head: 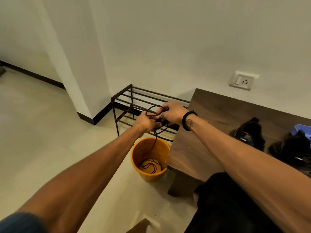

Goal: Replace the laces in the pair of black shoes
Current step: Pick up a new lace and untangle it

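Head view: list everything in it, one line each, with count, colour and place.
held lace: one, black, looped between both hands, tail hanging into the bucket
lace in bucket: one, black, coiled on the bottom
bucket: one, orange, on the floor beside the table
shoes: two, black, on the table at right
table: one, dark wood
container: one, blue, behind the shoes
shoe rack: one, dark metal, against the wall
wall socket: one, white
wristband: one, black, right wrist
left hand: gripping the lace
right hand: gripping the lace

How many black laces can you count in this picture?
2: one lace held by both hands above the orange bucket, one coiled lace at its bottom. Others may be hidden.
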The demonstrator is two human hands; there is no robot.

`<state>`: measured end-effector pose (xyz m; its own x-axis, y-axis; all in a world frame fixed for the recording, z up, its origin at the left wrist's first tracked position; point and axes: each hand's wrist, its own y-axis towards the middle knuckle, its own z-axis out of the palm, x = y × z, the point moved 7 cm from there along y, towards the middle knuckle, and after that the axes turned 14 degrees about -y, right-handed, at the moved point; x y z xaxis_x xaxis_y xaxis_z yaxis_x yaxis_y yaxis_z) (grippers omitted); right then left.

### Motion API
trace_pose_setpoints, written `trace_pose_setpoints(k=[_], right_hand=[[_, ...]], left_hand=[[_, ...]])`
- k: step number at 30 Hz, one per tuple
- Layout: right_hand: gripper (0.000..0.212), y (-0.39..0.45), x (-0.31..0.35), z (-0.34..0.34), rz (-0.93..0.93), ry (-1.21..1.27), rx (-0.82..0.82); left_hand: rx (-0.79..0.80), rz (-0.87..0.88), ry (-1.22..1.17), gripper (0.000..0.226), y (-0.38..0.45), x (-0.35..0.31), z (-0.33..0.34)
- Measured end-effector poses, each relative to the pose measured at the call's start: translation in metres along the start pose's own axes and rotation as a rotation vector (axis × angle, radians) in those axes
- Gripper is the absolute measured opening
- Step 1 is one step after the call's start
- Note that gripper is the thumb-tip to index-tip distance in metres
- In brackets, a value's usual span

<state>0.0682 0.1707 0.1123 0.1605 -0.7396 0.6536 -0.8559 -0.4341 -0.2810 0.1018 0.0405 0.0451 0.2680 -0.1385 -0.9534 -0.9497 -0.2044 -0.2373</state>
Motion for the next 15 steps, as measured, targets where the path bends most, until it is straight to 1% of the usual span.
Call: trace_pose_setpoints(k=[2,4,7,8,10,15], right_hand=[[0.014,0.014,-0.010,0.015,-0.006,-0.059,0.023],[0.020,0.024,-0.019,0.027,-0.013,-0.153,0.054],[0.052,0.036,-0.034,0.043,0.007,-0.219,0.135],[0.058,0.039,-0.039,0.047,0.022,-0.213,0.159],[0.059,0.044,-0.048,0.051,0.044,-0.199,0.169],[0.040,0.038,-0.062,0.036,0.060,-0.145,0.136]], left_hand=[[-0.037,0.004,0.011,0.015,0.001,0.014,-0.001],[-0.059,-0.014,-0.014,0.015,0.004,0.028,-0.003],[-0.058,-0.004,0.077,0.019,0.011,0.042,-0.005],[-0.047,-0.012,0.088,0.023,0.012,0.045,-0.005],[-0.036,-0.018,0.077,0.028,0.014,0.049,-0.005],[-0.058,0.027,0.046,0.024,0.012,0.031,0.002]])
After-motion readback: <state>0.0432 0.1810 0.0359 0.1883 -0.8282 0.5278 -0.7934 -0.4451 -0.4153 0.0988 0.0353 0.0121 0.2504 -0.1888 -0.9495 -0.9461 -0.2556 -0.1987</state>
